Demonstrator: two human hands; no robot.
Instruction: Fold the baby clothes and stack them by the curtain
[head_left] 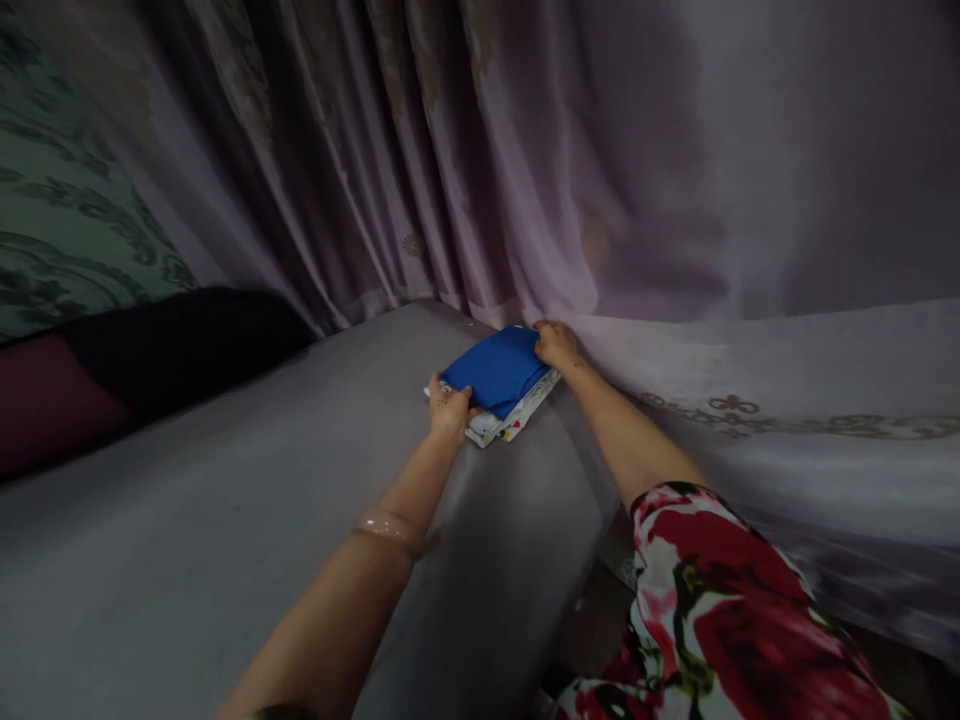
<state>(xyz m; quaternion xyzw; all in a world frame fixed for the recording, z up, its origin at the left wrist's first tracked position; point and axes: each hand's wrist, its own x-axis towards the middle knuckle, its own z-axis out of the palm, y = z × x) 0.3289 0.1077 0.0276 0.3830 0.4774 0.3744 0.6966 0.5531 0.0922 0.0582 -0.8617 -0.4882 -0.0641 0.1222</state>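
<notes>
A folded blue cloth (pixel 495 368) lies on top of folded white patterned cloth (pixel 491 428) at the far corner of the grey padded seat or bed (pixel 315 480). My left hand (pixel 450 408) grips the near left edge of the blue cloth, thumb on top and fingers partly hidden. At the far right corner, my right hand (pixel 556 345) has its fingers curled over the blue cloth's edge. Both arms are stretched forward, and a clear bangle (pixel 388 526) sits on the left forearm.
Long mauve curtains (pixel 450 160) hang right behind the cloths and along the right side. A black and maroon cushion (pixel 165 350) rests at the left against a green patterned wall (pixel 67 190). The grey surface drops off at its right edge.
</notes>
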